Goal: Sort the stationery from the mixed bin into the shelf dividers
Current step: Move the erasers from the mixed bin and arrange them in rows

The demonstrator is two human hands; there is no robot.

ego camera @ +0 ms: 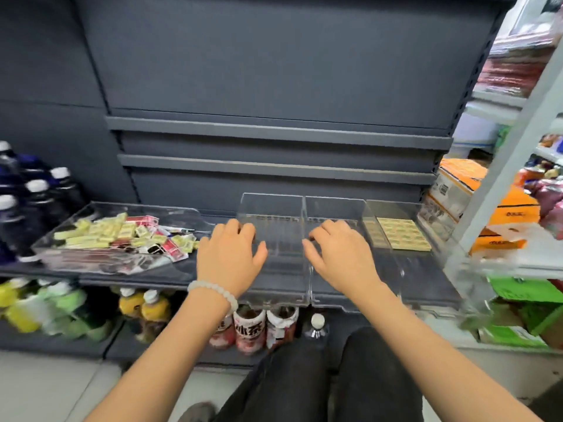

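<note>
— What sort of place is this?

— A shop aisle, dark grey metal shelving (274,86) with a bare back panel. The person is crouched in front of a low shelf (170,269), dark trousers showing at the bottom of the view.

— Where's the stationery?

— On the left of that shelf sits a clear mixed bin (100,239). It's heaped with small yellow packets (103,231) and some red-and-white ones (170,246), a few spilling toward its right end. The picture is blurred, so I can't say exactly what the packets are.

— And the dividers?

— Three clear plastic trays side by side, to the right of the bin. The left divider tray (274,208) and the middle divider tray (338,208) look bare inside. The right divider tray (402,208) holds a flat, neat layer of yellowish packets (402,234).

— What are the hands doing?

— The left hand (228,254), with a pale bead bracelet (213,289) on the wrist, rests at the left wall of the left tray, fingers loosely bent, thumb spread out over the tray. It grips nothing that I can see. The right hand (338,251) is over the middle tray, fingers curled lightly downward near the wall between the two trays; nothing is held in it either.

— Anything else around?

— Dark bottles (27,202) to the left, drink bottles (249,330) on the shelf below, orange boxes (487,214) to the right.
</note>
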